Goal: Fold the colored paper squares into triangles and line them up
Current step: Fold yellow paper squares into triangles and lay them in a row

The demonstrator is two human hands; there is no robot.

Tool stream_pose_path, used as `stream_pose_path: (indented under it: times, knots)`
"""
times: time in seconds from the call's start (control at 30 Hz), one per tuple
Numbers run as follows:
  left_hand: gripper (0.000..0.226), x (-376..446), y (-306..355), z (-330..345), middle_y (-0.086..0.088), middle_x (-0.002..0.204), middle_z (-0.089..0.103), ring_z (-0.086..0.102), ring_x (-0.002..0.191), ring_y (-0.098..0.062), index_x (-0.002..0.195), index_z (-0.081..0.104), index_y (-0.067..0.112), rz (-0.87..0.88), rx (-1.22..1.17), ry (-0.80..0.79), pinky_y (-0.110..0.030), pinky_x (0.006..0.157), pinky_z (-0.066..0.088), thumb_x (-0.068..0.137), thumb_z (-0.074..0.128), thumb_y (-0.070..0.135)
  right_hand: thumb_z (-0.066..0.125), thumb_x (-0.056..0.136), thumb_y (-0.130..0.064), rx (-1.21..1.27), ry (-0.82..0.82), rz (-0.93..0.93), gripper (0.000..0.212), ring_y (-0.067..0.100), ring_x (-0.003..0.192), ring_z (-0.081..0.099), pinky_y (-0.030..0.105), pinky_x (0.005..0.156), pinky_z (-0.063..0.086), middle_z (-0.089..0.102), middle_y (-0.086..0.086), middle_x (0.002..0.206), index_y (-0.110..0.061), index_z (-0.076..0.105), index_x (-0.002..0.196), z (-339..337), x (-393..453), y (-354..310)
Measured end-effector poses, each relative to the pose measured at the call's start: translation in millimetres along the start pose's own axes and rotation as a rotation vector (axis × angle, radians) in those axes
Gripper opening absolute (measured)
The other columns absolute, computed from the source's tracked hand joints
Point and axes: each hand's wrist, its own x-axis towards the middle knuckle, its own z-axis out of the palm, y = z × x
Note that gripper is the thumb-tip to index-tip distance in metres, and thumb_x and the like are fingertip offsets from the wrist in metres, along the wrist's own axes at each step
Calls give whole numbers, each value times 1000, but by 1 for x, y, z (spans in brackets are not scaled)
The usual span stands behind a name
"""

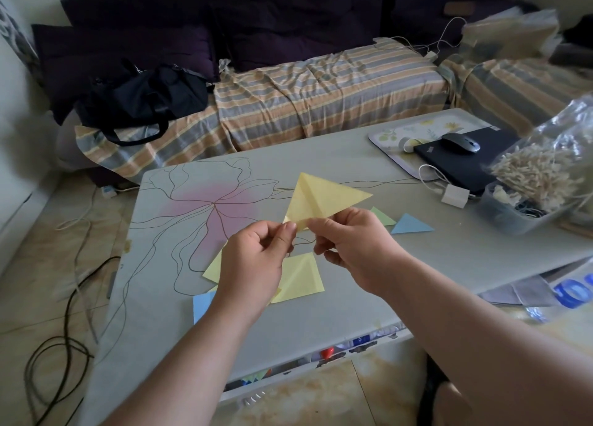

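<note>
Blue paper square (202, 307) is lying at the table's (321, 156) near edge, half hidden under the left forearm. Just right of it, loose yellow sheets (300, 279) are sitting flat, overlapping, also partly under the arm.

Left hand (256, 258) is pinching the lower corner of the yellow triangle (324, 201) between thumb and forefinger, other fingers curled. Right hand (349, 246) is pinching the same corner from the other side; the two grips are almost touching. The triangle is being held in the air above the table's middle, fanning up and away from both hands, its long edge running up-left to right, creases showing across it.

Farther right, a green triangle (382, 216) and a blue triangle (410, 225) are lying flat, tips touching, forming the row toward the right edge.

Judgement: the row is lying right of the hands, so the right hand is nearer for placing; the long edge would need turning to match the others.
</note>
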Motion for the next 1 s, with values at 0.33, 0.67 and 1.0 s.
stream_pose_path:
  times: [0.33, 0.67, 1.0]
  knots:
    - [32, 3, 5, -8, 8, 67, 72, 61, 63, -9, 76, 72, 22, -22, 44, -4, -30, 65, 48, 96, 70, 46, 73, 93, -15, 38, 44, -13, 26, 18, 60, 62, 31, 64, 47, 62, 3, 69, -14, 58, 73, -10, 3, -9]
    - [33, 14, -3, -24, 12, 59, 65, 56, 59, -1, 82, 72, 12, -61, 17, 37, -19, 61, 45, 98, 68, 40, 69, 93, -15, 140, 138, -34, 31, 20, 60, 59, 30, 60, 43, 61, 1, 72, -24, 65, 64, -34, 6, -27]
    - [24, 16, -5, -20, 13, 58, 62, 55, 60, -2, 87, 74, 13, -65, -82, 36, -17, 66, 47, 101, 66, 30, 70, 90, -26, 162, 175, 171, 16, 25, 63, 60, 30, 60, 47, 58, 6, 91, -17, 65, 102, -37, 8, -23]
